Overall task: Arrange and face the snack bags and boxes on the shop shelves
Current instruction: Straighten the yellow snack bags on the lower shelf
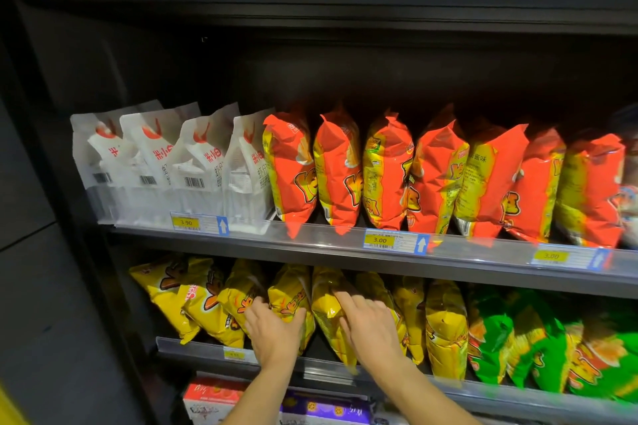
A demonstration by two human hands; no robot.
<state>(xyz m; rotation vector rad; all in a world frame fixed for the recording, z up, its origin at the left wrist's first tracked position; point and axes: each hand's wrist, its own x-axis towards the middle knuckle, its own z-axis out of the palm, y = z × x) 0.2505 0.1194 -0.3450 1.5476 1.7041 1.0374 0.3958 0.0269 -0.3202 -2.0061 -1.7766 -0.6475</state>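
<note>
Dark shop shelving. Lower shelf (186, 346), left half: yellow bags (445, 331). Judged light, soft, slippery foil; hold by sides, gently. Stood on edge, long axis roughly upright, tops leaning left, fronts turned sideways. L hand (274, 331) gripped one bag (286, 297), thumb opposite fingers. R hand (373, 328) lay on next bag (326, 304), fingers straight, close together.
</note>
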